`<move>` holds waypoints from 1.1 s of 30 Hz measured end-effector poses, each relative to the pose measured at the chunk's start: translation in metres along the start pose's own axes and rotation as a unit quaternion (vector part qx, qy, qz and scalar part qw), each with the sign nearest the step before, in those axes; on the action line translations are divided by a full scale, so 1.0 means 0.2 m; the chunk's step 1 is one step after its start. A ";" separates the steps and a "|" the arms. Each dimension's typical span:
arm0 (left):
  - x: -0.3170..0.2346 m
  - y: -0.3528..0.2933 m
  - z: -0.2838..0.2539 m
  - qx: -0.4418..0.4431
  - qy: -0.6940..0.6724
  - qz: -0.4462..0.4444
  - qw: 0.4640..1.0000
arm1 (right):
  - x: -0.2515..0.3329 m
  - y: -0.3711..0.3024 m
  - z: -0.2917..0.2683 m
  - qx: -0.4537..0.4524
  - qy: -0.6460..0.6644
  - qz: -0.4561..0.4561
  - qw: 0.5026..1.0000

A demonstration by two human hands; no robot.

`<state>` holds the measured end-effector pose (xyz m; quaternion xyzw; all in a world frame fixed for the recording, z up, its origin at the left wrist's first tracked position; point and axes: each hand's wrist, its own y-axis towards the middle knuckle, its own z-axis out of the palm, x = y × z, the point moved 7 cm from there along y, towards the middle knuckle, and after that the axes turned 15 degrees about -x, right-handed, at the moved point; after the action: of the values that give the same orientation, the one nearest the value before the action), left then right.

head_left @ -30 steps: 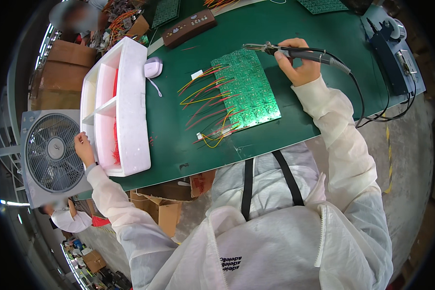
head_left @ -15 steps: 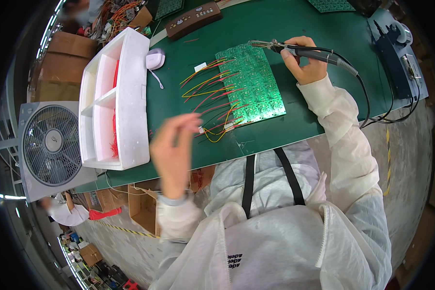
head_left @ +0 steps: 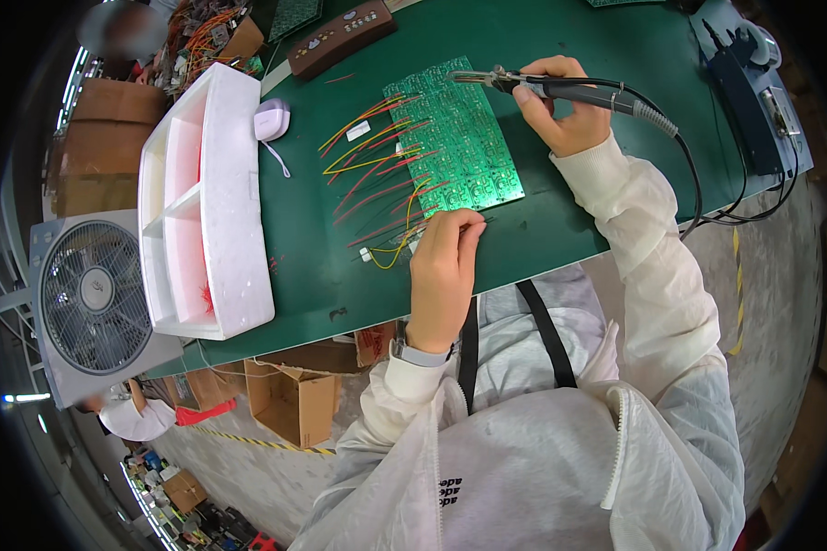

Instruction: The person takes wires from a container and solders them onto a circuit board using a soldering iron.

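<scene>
A green circuit board panel (head_left: 473, 147) lies on the green work surface, with red, yellow and dark wires (head_left: 369, 163) fanning out from its left side. My right hand (head_left: 569, 118) grips a soldering iron (head_left: 586, 94) with a thin metal guide along its tip. The iron's tip reaches over the panel's far part; whether it touches cannot be seen. Beside the panel's near edge, my left hand (head_left: 443, 275) is closed in a pinch; what lies between the fingertips is too small to name. A white connector (head_left: 365, 253) on yellow wires rests left of that hand.
A white foam box (head_left: 239, 211) with compartments of red wires stands left, near a lilac case (head_left: 272, 119). A brown box (head_left: 342, 40) lies at the back. The iron's cable (head_left: 698, 184) runs to a blue soldering station (head_left: 742, 110). A fan (head_left: 96, 294) stands far left.
My left hand has moved right, from beside the wires to the panel's near edge, and its fingers have closed. The view has shifted slightly; the right hand still holds the soldering iron over the panel.
</scene>
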<state>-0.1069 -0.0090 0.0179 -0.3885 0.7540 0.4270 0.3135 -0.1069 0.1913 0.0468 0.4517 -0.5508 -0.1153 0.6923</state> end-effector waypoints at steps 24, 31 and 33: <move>0.15 0.45 -0.04 0.033 0.054 0.125 0.990 | 0.00 -0.06 0.02 0.075 0.032 0.052 0.995; 0.14 0.46 -0.03 0.013 0.061 0.154 0.986 | -0.02 -0.09 0.02 0.116 0.067 0.082 0.988; 0.16 0.46 -0.03 0.014 0.036 0.126 0.991 | 0.01 -0.09 0.02 0.141 0.071 0.060 0.986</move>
<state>-0.2033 0.0064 0.0317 -0.3006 0.8137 0.4384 0.2353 -0.1039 0.1779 0.0335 0.5185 -0.5369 0.0377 0.6645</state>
